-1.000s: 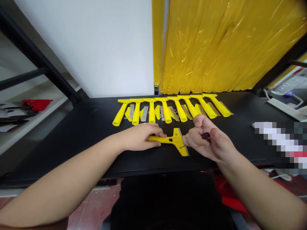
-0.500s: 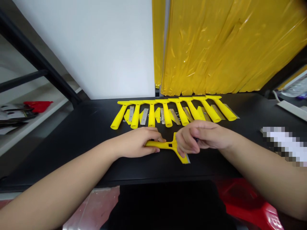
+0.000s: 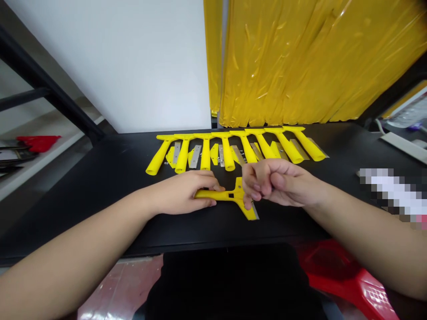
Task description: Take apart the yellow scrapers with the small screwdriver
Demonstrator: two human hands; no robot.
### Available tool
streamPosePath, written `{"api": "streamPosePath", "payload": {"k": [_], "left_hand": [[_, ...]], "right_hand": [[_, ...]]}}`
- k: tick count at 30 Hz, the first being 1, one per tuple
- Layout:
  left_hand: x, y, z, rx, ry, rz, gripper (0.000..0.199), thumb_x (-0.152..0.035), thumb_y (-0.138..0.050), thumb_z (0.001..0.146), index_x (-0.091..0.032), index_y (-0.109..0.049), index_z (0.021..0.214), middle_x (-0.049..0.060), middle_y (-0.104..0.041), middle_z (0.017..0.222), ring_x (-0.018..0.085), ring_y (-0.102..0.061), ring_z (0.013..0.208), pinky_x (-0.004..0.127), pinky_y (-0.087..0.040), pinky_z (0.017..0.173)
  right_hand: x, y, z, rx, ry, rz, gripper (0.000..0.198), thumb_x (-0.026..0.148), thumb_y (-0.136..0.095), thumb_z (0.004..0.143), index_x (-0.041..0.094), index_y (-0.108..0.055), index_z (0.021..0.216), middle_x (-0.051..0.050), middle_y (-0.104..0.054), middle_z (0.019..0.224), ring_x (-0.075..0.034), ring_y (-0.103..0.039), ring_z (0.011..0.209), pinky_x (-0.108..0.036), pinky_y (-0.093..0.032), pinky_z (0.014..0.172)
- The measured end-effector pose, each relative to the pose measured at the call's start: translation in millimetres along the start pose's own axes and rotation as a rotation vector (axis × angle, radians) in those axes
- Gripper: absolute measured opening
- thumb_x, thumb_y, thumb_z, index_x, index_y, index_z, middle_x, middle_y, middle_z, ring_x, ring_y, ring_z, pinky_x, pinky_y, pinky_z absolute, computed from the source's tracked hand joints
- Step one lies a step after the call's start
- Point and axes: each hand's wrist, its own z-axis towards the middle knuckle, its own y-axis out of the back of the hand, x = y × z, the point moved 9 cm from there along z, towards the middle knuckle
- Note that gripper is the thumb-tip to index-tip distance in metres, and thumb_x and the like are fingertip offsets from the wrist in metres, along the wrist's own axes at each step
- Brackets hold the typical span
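A yellow scraper [image 3: 218,195] with a metal blade along its wide head lies on the black table. My left hand [image 3: 196,191] is closed round its handle, thumb on the near side and fingers on the far side. Over the blade end hovers my right hand [image 3: 271,183], its fingers curled in and the thumb bent against them. Whatever it grips, if anything, is hidden by the fingers. Part of the scraper head is covered by that hand. A small screw shows on the head's far wing.
Behind my hands runs a row of several yellow scraper handles [image 3: 228,153], with metal blades [image 3: 195,156], yellow plates [image 3: 215,154] and small screws between them. The black table [image 3: 126,153] backs onto a white panel [image 3: 133,66] and yellow sheeting [image 3: 283,66]. A red stool [image 3: 347,284] stands below right.
The view has shifted slightly, so everything sits a little higher and more to the left. My right hand's fingers have curled differently over the scraper head; a dark bit seen by its thumb is now hidden.
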Motion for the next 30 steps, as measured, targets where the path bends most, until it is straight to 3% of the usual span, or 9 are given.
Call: {"api": "streamPosePath", "payload": {"k": [4, 7, 10, 13, 17, 19, 22, 26, 30], "left_hand": [[2, -1, 0, -0.001, -0.004, -0.006, 0.021, -0.032, -0.072, 0.100, -0.023, -0.076, 0.119, 0.006, -0.072, 0.115, 0.021, -0.070, 0.103, 0.033, -0.055, 0.091], [0, 0, 1, -0.005, -0.013, -0.009, 0.021, -0.032, -0.072, 0.100, -0.023, -0.075, 0.118, 0.006, -0.072, 0.115, 0.022, -0.070, 0.103, 0.033, -0.054, 0.091], [-2, 1, 1, -0.014, -0.021, 0.000, 0.018, -0.031, -0.072, 0.099, -0.022, -0.075, 0.115, 0.007, -0.072, 0.114, 0.022, -0.070, 0.102, 0.032, -0.054, 0.089], [-2, 1, 2, -0.019, -0.024, 0.005, 0.017, -0.031, -0.072, 0.098, -0.021, -0.075, 0.112, 0.007, -0.071, 0.112, 0.021, -0.070, 0.099, 0.032, -0.054, 0.087], [0, 0, 1, -0.010, -0.004, 0.003, 0.020, -0.033, -0.072, 0.099, -0.022, -0.075, 0.115, 0.006, -0.072, 0.112, 0.021, -0.069, 0.098, 0.032, -0.053, 0.087], [0, 0, 1, -0.003, -0.002, -0.001, 0.021, -0.033, -0.072, 0.099, -0.022, -0.075, 0.116, 0.006, -0.072, 0.114, 0.021, -0.070, 0.099, 0.033, -0.054, 0.088], [-1, 0, 1, -0.001, -0.012, -0.001, 0.019, -0.032, -0.072, 0.099, -0.022, -0.075, 0.115, 0.007, -0.072, 0.113, 0.021, -0.070, 0.099, 0.033, -0.054, 0.089], [-2, 1, 1, -0.010, -0.024, 0.001, 0.017, -0.032, -0.071, 0.099, -0.022, -0.073, 0.113, 0.006, -0.071, 0.112, 0.021, -0.069, 0.099, 0.032, -0.053, 0.088], [-1, 1, 1, -0.007, -0.013, -0.007, 0.017, -0.032, -0.072, 0.099, -0.022, -0.074, 0.113, 0.006, -0.071, 0.113, 0.020, -0.069, 0.098, 0.033, -0.054, 0.088]], "right_hand": [[-4, 0, 2, -0.051, -0.042, 0.071, 0.042, 0.041, -0.040, 0.117, 0.018, -0.069, 0.095, 0.004, -0.045, 0.069, -0.012, -0.043, 0.061, -0.033, -0.051, 0.075], [-8, -3, 2, -0.094, -0.070, 0.114, 0.030, 0.051, -0.053, 0.112, 0.023, -0.063, 0.105, 0.008, -0.036, 0.066, -0.012, -0.033, 0.059, -0.029, -0.042, 0.069], [-10, -2, 2, -0.126, -0.087, 0.118, 0.024, 0.045, -0.067, 0.106, 0.023, -0.058, 0.101, 0.004, -0.047, 0.079, -0.013, -0.042, 0.068, -0.030, -0.046, 0.073], [-12, 4, 3, -0.162, -0.091, 0.115, 0.035, 0.045, -0.059, 0.109, 0.018, -0.060, 0.087, -0.001, -0.051, 0.092, -0.016, -0.053, 0.079, -0.035, -0.053, 0.077], [-13, 1, 5, -0.108, -0.088, 0.082, 0.053, 0.055, -0.044, 0.114, 0.018, -0.064, 0.082, 0.003, -0.042, 0.070, -0.014, -0.043, 0.065, -0.034, -0.051, 0.075], [-14, -1, 4, -0.102, -0.094, 0.090, 0.047, 0.060, -0.047, 0.112, 0.020, -0.065, 0.094, 0.006, -0.037, 0.066, -0.013, -0.035, 0.060, -0.032, -0.047, 0.071], [-15, -1, 1, -0.139, -0.120, 0.117, 0.031, 0.056, -0.063, 0.106, 0.026, -0.056, 0.108, 0.006, -0.043, 0.074, -0.013, -0.037, 0.064, -0.031, -0.045, 0.074], [-11, 1, 1, -0.157, -0.124, 0.124, 0.028, 0.046, -0.063, 0.108, 0.023, -0.054, 0.095, 0.000, -0.052, 0.091, -0.015, -0.050, 0.078, -0.035, -0.049, 0.080], [-13, -6, 3, -0.061, -0.135, 0.088, 0.043, 0.054, -0.048, 0.113, 0.020, -0.060, 0.089, 0.003, -0.043, 0.073, -0.014, -0.040, 0.066, -0.032, -0.044, 0.070]]}}
